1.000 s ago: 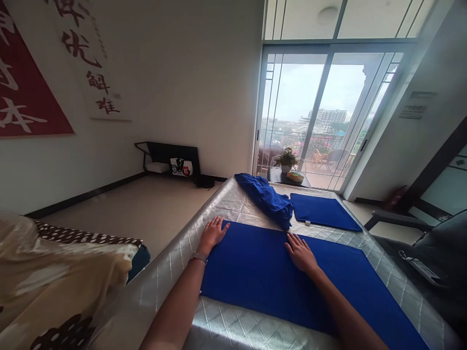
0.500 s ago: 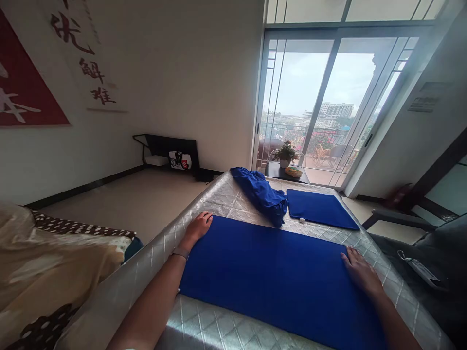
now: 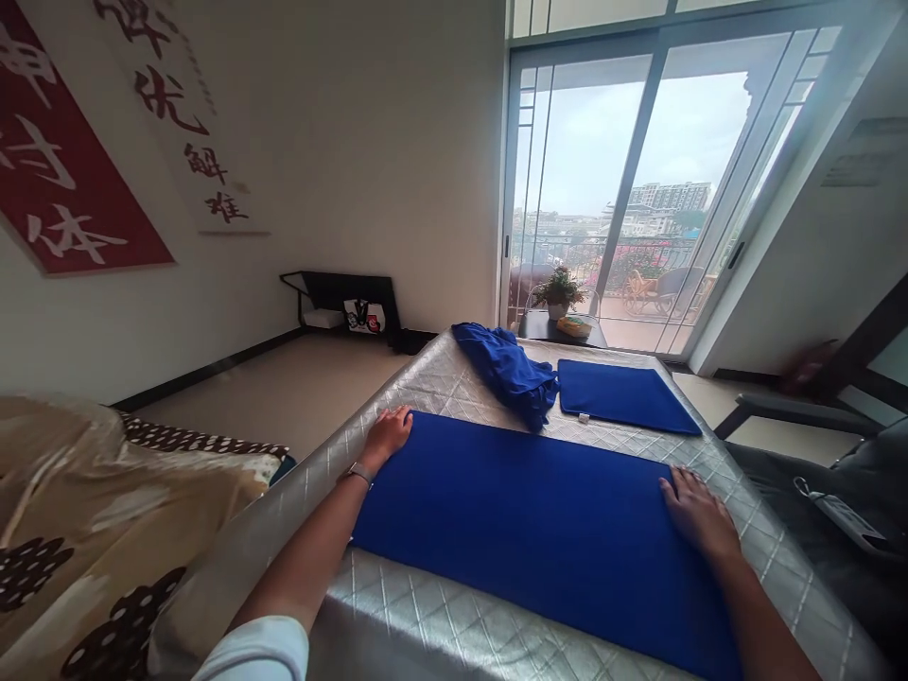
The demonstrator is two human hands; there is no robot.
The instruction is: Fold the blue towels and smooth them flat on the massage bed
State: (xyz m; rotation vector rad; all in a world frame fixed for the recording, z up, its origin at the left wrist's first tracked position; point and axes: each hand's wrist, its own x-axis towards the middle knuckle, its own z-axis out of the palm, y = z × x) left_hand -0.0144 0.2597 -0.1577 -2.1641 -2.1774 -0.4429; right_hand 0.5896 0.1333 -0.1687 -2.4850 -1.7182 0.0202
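The blue cloth [image 3: 539,511], spread flat on the quilted mattress [image 3: 440,378], is judged light, soft and limp; the left hand [image 3: 389,435] and right hand [image 3: 699,515] press its ends, fingers extended flat, holding nothing; grasp at the corners.

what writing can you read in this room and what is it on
"解难", with a likely "忧" above: white wall scroll, top character cut off.
"体": lowest character on the red banner; the rest unclear.
Too small or blurred to read: plaque on the right wall, bag on the floor, tag by the folded blue cloth.
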